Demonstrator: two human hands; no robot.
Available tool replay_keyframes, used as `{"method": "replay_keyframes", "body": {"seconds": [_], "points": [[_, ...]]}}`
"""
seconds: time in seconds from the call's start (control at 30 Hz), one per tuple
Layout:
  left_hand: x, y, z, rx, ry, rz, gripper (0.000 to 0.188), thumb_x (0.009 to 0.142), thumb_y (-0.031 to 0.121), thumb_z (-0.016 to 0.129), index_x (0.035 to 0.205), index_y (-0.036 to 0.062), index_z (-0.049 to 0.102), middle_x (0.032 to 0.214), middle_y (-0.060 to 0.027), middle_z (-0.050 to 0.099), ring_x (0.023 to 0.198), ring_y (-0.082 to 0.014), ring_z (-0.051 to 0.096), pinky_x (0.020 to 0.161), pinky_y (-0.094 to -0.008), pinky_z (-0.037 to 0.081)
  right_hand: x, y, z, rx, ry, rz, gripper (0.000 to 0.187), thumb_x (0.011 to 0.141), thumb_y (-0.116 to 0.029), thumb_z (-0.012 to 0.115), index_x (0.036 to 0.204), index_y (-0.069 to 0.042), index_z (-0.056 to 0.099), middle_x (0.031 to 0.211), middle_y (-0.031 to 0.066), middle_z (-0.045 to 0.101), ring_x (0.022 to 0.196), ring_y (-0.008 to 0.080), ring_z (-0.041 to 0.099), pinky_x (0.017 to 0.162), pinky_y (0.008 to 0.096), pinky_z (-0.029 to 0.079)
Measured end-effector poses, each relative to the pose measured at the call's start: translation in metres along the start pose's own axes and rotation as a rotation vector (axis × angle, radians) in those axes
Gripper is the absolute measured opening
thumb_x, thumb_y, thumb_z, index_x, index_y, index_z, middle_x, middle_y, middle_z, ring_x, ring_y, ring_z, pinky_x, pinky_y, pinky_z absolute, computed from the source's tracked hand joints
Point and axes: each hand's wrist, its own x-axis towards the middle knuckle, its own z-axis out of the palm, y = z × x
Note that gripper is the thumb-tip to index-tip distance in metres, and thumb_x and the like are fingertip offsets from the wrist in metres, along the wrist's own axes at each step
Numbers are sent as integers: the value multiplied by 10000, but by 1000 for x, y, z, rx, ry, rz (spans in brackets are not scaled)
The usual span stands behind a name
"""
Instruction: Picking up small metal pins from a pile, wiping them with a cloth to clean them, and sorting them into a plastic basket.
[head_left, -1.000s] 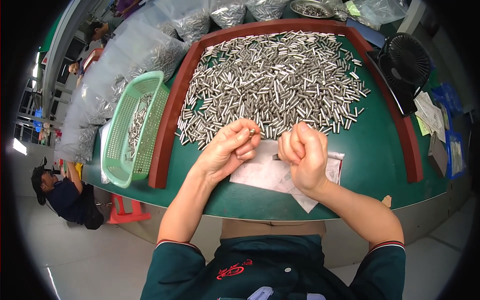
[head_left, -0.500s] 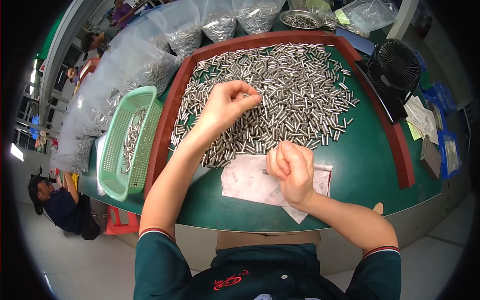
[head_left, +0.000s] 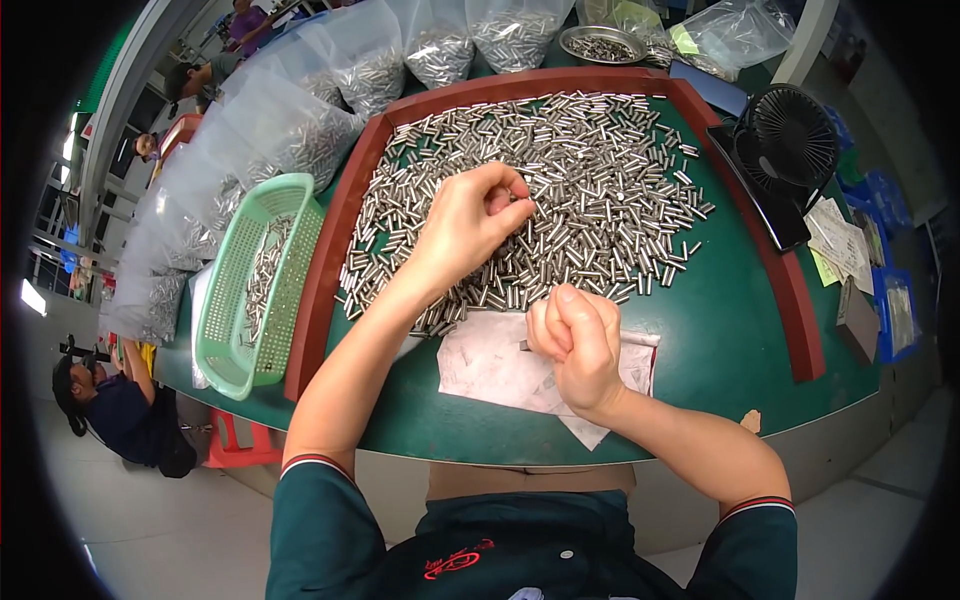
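A broad heap of short, shiny metal pins (head_left: pixel 600 190) covers the green table top. Over its middle, my left hand (head_left: pixel 470 220) has thumb and forefinger pinched together; whatever lies between the tips is too small to make out. Closer to me, my right hand (head_left: pixel 580 350) is curled into a fist above a stained white cloth (head_left: pixel 490 370). The dark end of a metal pin (head_left: pixel 524 345) pokes out at the fist's left side, and the rest of what the fist holds is hidden by the fingers.
Dark red rails (head_left: pixel 330 270) border the heap. A green plastic basket (head_left: pixel 215 340) holding pins stands left, before clear bags of pins (head_left: pixel 370 70). A steel bowl (head_left: pixel 605 45) sits at the back; a black fan (head_left: pixel 790 140) and papers (head_left: pixel 840 240) are right. Other people sit left.
My left hand has shifted slightly to the right over the heap, still pinched. My right fist has stayed nearly where it was, and the whole view has moved a little.
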Motion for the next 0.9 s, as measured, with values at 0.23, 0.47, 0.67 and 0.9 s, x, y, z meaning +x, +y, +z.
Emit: {"method": "replay_keyframes", "body": {"seconds": [0.23,0.47,0.67,0.9], "points": [[-30,1,-17,-1377,-188,-453,88,852,127,509,921,72,497,903,-128,557,480,-8,300,409,-115,272,0,5,-4,43,-3,-17,383,869,-164,337,502,-79,267,441,-3,268,413,82,229,408,238,205],[-45,-12,-12,-1570,-156,-452,150,843,88,511,990,56,519,815,-45,537,492,-22,318,452,-142,288,1,4,-2,47,-18,-24,397,875,-173,336,499,-68,265,448,1,278,415,80,240,414,235,215],[-47,-22,-9,-1572,-174,-410,174,845,100,512,1007,38,520,811,-30,524,503,-27,323,463,-154,290,2,2,-1,82,0,2,402,872,-182,341,492,-71,270,435,8,283,409,83,245,413,230,224],[-46,-28,-6,-1641,-188,-361,158,850,119,510,988,43,519,789,-28,521,494,-28,318,469,-152,290,2,2,-2,51,4,1,404,872,-185,341,491,-72,270,431,8,281,404,84,244,410,233,227]]}}
